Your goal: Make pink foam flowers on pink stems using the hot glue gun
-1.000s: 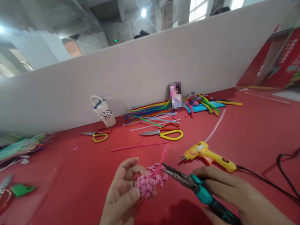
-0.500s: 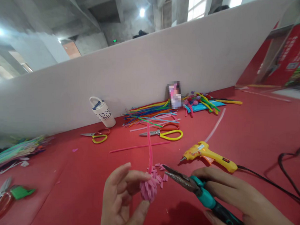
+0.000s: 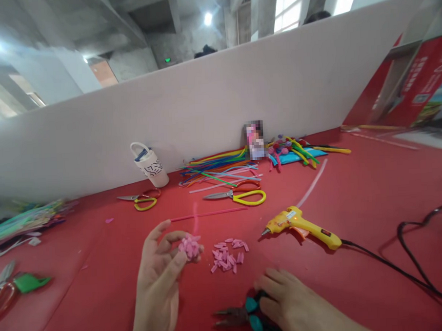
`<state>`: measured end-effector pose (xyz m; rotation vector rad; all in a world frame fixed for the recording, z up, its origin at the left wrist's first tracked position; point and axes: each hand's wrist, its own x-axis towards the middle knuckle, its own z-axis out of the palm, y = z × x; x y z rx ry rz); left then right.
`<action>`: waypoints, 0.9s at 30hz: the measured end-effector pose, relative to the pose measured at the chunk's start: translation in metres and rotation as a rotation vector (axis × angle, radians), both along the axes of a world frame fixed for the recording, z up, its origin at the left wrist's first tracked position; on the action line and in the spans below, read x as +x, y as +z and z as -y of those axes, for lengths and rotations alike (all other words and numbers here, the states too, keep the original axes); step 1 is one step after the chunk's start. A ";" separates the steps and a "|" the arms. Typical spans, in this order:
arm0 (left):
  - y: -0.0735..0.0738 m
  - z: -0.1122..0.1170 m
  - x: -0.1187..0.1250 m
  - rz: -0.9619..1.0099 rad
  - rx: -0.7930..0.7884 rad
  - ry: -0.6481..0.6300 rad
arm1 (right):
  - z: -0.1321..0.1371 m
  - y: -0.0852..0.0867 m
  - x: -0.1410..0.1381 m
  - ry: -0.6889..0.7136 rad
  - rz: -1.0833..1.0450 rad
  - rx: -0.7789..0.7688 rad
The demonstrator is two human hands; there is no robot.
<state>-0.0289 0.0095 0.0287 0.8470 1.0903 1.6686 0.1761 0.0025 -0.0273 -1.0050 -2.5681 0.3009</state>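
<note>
My left hand is raised over the red table, its fingertips pinched on a small pink tufted flower. The flower's thin pink stem rises from it as a faint blur. Low at the front, my right hand lies closed over the teal handles of a pair of pliers. The pliers rest on the table with their jaws pointing left. Several short pink cut pieces lie between the two hands.
A yellow glue gun with a black cable lies to the right. Yellow-handled scissors, smaller scissors, a pink stick, a pile of coloured pipe cleaners and a cup in a carrier lie before the white partition.
My right hand has lowered the pliers from the flower down onto the table. My left hand has carried the flower up and to the left, away from the cut pieces.
</note>
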 end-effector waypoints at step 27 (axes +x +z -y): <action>0.045 -0.010 0.006 0.510 -0.127 -0.186 | -0.069 0.108 -0.055 -0.007 -0.699 -0.243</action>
